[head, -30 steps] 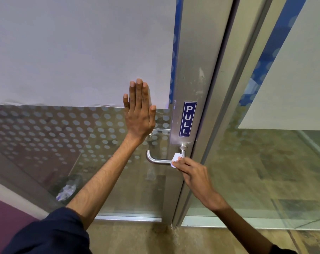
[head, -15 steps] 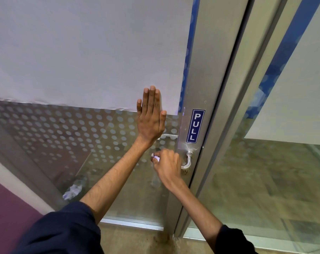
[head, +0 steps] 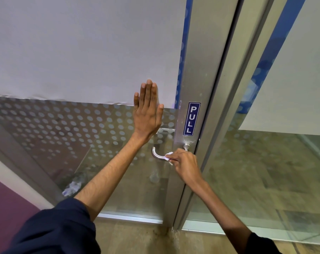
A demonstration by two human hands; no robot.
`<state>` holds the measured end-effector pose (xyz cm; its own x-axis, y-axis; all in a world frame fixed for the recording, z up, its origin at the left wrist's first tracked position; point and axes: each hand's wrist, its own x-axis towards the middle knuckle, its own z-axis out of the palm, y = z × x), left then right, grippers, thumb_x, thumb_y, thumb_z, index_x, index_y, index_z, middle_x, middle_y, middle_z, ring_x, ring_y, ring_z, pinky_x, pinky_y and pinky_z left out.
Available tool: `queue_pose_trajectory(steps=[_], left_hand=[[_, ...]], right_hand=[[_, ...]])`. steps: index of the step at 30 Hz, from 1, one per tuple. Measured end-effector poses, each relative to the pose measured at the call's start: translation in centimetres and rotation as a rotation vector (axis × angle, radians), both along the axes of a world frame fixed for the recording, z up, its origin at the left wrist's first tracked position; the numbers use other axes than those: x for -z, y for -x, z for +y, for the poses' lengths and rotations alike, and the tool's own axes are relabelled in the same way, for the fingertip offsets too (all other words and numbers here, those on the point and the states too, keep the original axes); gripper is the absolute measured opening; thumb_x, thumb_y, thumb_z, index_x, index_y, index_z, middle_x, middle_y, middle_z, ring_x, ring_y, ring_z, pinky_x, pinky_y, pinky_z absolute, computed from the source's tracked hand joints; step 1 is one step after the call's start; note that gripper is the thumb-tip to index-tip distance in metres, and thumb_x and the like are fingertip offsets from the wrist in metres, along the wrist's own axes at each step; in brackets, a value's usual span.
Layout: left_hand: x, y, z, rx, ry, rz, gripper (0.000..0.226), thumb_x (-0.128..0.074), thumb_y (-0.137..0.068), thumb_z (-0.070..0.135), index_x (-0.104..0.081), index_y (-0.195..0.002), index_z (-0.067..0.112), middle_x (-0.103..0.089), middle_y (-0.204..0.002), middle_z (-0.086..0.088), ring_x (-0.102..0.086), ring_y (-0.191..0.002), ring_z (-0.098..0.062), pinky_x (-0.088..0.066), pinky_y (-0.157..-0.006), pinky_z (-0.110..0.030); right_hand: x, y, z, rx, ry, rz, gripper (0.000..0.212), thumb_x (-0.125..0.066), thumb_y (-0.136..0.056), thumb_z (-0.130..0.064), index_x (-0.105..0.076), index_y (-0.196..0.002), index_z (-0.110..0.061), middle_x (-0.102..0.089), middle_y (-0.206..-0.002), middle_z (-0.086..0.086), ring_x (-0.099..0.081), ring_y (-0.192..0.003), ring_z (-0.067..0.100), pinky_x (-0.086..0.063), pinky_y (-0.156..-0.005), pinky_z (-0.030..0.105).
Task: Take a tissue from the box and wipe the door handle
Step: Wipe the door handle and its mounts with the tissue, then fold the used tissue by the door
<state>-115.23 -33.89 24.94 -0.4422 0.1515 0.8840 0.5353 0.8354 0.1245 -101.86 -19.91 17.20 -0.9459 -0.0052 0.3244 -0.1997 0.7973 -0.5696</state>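
Right hand (head: 185,165) pinched on white tissue (head: 168,156), pressed onto door handle (head: 158,155) near its pivot end. Left hand (head: 147,116) flat, fingers spread wide, on door glass (head: 100,162) above handle, beside PULL sticker (head: 191,118).

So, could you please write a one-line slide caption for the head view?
Right hand wipes the metal door handle with a white tissue while the left hand presses flat against the glass door.
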Motion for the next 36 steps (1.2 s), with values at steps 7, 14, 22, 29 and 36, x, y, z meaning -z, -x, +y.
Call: queue_pose_trajectory(steps=[7,14,22,29,36], left_hand=[[1.1,-2.4,-0.3,0.041,-0.03,-0.099,0.064,-0.044,-0.104,0.021,-0.014,-0.158,0.002,-0.01,-0.168,-0.019,0.007,-0.156,-0.021,-0.002,-0.128,-0.047],[7.0,-9.6,-3.3,0.194,-0.222,-0.293,0.033,-0.047,-0.102,0.016,-0.064,-0.126,0.003,-0.065,-0.134,-0.014,-0.051,-0.139,-0.024,-0.036,-0.121,-0.036],[11.6,-16.2,-9.9,0.45,-0.857,-1.098,0.027,-0.048,-0.105,0.01,-0.066,-0.124,0.008,-0.073,-0.108,-0.014,-0.071,-0.082,-0.013,-0.057,-0.079,-0.026],[13.9,-19.6,-18.0,0.243,-1.141,-1.011,0.02,-0.058,-0.097,0.0,-0.068,-0.112,-0.009,-0.071,-0.093,-0.019,-0.069,-0.074,-0.02,-0.061,-0.075,-0.024],[15.9,-21.6,-28.6,0.066,-1.267,-0.926,0.021,-0.068,-0.094,0.009,-0.074,-0.111,-0.003,-0.077,-0.089,-0.013,-0.072,-0.076,-0.016,-0.06,-0.076,-0.022]], right_hand=[[-1.0,-1.0,2.2,0.07,0.268,-0.013,0.048,-0.057,-0.076,0.017,-0.077,-0.105,-0.015,-0.077,-0.099,-0.002,-0.06,-0.087,-0.015,-0.041,-0.076,-0.005],[-2.5,-1.6,-0.2,-0.062,0.835,-0.105,0.032,-0.071,-0.083,0.006,-0.071,-0.107,-0.015,-0.074,-0.096,0.001,-0.07,-0.079,-0.005,-0.051,-0.07,0.007],[-0.1,-1.6,-7.6,-0.291,0.938,-0.351,0.028,-0.07,-0.082,0.008,-0.072,-0.105,-0.008,-0.075,-0.093,0.013,-0.072,-0.075,0.009,-0.059,-0.074,0.018],[2.4,-1.5,-16.7,-0.38,0.857,-0.516,0.027,-0.073,-0.079,0.009,-0.075,-0.093,-0.015,-0.077,-0.084,0.008,-0.072,-0.074,0.013,-0.061,-0.075,0.028],[4.9,-1.0,-26.7,-0.378,0.77,-0.611,0.02,-0.074,-0.082,0.001,-0.075,-0.101,-0.004,-0.077,-0.085,0.013,-0.073,-0.076,0.019,-0.059,-0.081,0.035]])
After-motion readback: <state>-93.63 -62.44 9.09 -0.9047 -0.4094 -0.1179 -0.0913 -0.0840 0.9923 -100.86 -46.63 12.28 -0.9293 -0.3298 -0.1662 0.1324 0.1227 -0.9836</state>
